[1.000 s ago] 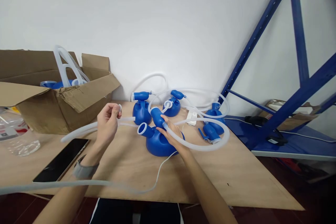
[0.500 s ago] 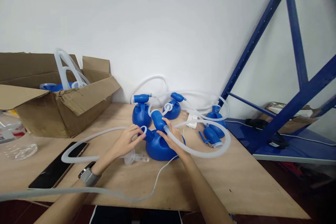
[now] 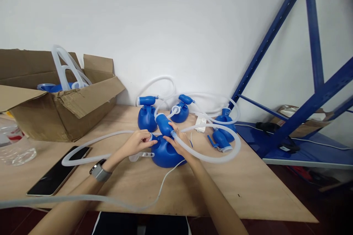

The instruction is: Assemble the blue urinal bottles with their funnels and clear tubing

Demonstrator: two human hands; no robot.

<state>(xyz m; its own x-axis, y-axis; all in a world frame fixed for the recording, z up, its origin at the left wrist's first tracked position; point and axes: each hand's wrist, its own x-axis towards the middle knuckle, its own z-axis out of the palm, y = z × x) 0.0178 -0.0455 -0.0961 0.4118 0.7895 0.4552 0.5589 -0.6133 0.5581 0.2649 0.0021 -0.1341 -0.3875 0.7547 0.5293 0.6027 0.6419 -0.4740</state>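
Observation:
A blue plastic bottle with two spouts lies on the wooden table in front of me. My left hand presses the end of a translucent tube onto its left spout, fingers closed on the tube end. My right hand grips the bottle at its upper spout, where a second translucent tube joins and loops off to the right. A clear funnel-shaped piece lies under my left hand.
Several more blue bottles with tubes stand behind, by the white wall. An open cardboard box holds more tubes at the left. A phone and a clear container lie at the left. A blue rack stands at the right.
My left hand came down from mid-air with the tube end and reached the bottle's left spout. My right hand stayed on the bottle.

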